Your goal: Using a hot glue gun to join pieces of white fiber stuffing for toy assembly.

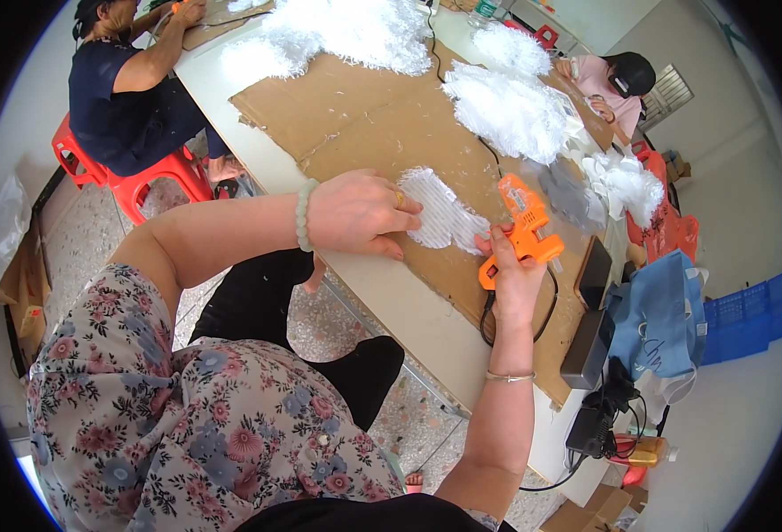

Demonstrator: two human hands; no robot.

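On the brown cardboard lies a flat white piece (439, 211) with ribbed rows and fuzzy edges. My left hand (355, 213) rests palm down beside it, its fingertips on the piece's left edge and its thumb apart from them. An orange glue gun (525, 232) is in my right hand (517, 288), fingers wrapped round its handle. The thumb and fingertip of that hand come close to the piece's right end; whether they touch it I cannot tell. A dark cord runs from the gun's handle over the cardboard.
Fluffy white heaps (506, 111) lie across the table's far side on cardboard (355, 115). Dark boxes (588, 348), a blue bag (661, 310) and a black adapter (590, 430) are at the right. One person sits on a red stool (156, 182) far left, another far right.
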